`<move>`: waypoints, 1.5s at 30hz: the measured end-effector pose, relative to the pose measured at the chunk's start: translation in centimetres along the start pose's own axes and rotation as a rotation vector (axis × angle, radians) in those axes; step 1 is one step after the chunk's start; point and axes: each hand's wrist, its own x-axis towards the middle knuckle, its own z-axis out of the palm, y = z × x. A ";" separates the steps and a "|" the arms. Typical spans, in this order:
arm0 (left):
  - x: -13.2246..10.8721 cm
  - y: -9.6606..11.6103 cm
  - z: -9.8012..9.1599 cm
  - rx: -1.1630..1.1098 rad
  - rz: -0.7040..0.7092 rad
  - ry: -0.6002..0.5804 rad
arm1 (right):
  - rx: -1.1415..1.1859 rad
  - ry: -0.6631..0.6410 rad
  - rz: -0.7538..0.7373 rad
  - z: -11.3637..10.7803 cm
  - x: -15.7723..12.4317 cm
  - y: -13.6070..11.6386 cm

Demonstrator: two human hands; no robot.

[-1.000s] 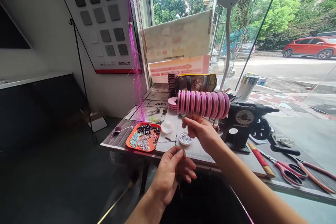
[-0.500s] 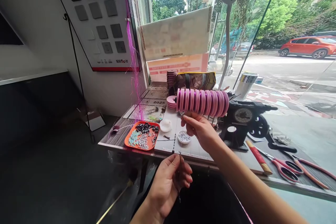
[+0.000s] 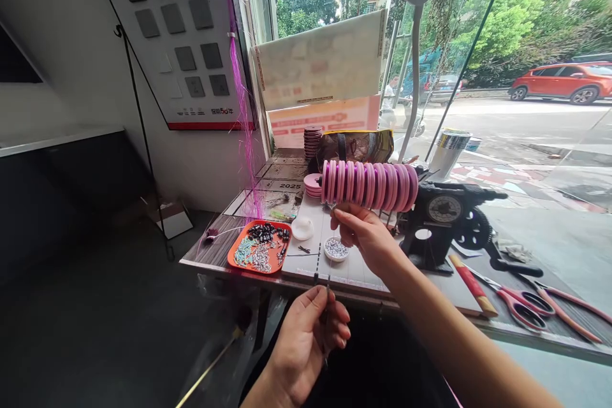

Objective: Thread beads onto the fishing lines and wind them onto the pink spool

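Observation:
My right hand (image 3: pixel 366 236) is raised just under the left end of a row of pink spools (image 3: pixel 369 185) mounted on a black winding machine (image 3: pixel 444 217). Its fingers pinch something tiny that I cannot make out. My left hand (image 3: pixel 310 338) is lower, in front of the table edge, with thumb and fingers closed on a thin dark wire-like piece. A small round dish of silvery bits (image 3: pixel 336 248) sits on the white mat (image 3: pixel 329 268) between the two hands.
An orange tray (image 3: pixel 258 248) of small metal parts lies at the left of the table, with a white lid (image 3: pixel 303 227) beside it. Red scissors (image 3: pixel 521 306), pliers (image 3: pixel 571 311) and a wooden-handled tool (image 3: pixel 471 285) lie at the right. Purple threads (image 3: pixel 241 95) hang by the window.
My left hand has dropped lower, below the table edge, still pinching the thin piece. My right hand has stayed under the pink spools.

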 end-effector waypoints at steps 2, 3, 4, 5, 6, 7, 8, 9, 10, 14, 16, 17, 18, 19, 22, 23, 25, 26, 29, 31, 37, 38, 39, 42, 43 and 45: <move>0.0 0.0 0.0 -0.007 -0.005 0.006 | 0.002 -0.002 -0.001 0.0 0.0 0.0; 0.0 0.0 0.0 -0.012 -0.009 0.011 | 0.001 -0.004 -0.002 0.0 0.0 0.0; -0.1 -0.1 0.0 -0.018 -0.017 0.017 | 0.000 -0.006 -0.004 -0.1 0.0 0.0; -0.1 -0.1 0.0 -0.024 -0.026 0.023 | 0.000 -0.007 -0.004 -0.1 0.0 0.0; -0.1 -0.1 0.0 -0.030 -0.034 0.030 | -0.001 -0.008 -0.004 -0.1 0.0 0.0; -0.2 -0.1 0.0 -0.035 -0.040 0.037 | -0.002 -0.007 -0.003 -0.1 0.0 0.1; -0.2 -0.1 0.0 -0.037 -0.045 0.043 | -0.003 -0.008 -0.002 -0.2 0.1 0.1; -0.2 0.0 0.0 -0.037 -0.050 0.048 | -0.003 -0.007 -0.002 -0.2 0.1 0.1; -0.3 0.0 -0.1 -0.037 -0.052 0.054 | -0.004 -0.005 -0.004 -0.2 0.1 0.2; -0.2 0.0 -0.2 -0.022 -0.059 0.094 | -0.004 0.006 -0.004 -0.2 0.2 0.2; -0.1 -0.2 -0.3 0.007 -0.055 0.117 | -0.005 0.013 0.000 -0.2 0.2 0.2; 0.0 -0.2 -0.4 0.031 -0.047 0.123 | -0.008 0.017 -0.001 -0.1 0.2 0.2; 0.1 -0.3 -0.5 0.063 -0.034 0.125 | -0.013 0.019 -0.003 -0.1 0.2 0.1; 0.2 -0.3 -0.6 0.115 -0.007 0.127 | -0.016 0.024 -0.003 -0.1 0.3 0.1; 0.8 0.5 -0.8 0.477 0.220 0.170 | -0.031 0.063 0.024 0.1 0.4 -0.3; 1.1 1.0 -0.6 0.630 0.335 0.193 | -0.040 0.082 0.035 0.1 0.4 -0.5; 2.0 2.5 0.1 0.841 0.550 0.239 | -0.062 0.108 0.050 0.3 0.5 -0.7; 2.5 3.3 0.7 0.872 0.618 0.249 | -0.074 0.112 0.049 0.3 0.6 -0.8; 4.4 5.3 2.9 0.774 0.661 0.186 | -0.080 0.103 0.034 0.5 0.8 -1.0; 5.5 6.0 4.2 0.646 0.611 0.114 | -0.072 0.090 0.018 0.6 0.8 -1.0; 6.9 6.0 5.2 0.125 0.401 0.054 | -0.026 0.060 0.031 1.0 0.7 -1.5; 7.0 5.9 5.1 0.087 0.399 0.058 | -0.014 0.053 0.048 1.1 0.7 -1.5; 7.0 5.8 5.0 0.066 0.408 0.061 | -0.001 0.043 0.063 1.2 0.7 -1.6; 6.9 5.4 4.5 0.076 0.451 0.027 | 0.033 0.028 0.084 1.4 0.7 -1.6; 6.8 5.2 4.3 0.095 0.460 0.008 | 0.034 0.027 0.083 1.4 0.7 -1.6; 6.5 4.5 3.6 0.135 0.467 -0.012 | 0.026 0.023 0.077 1.3 0.8 -1.5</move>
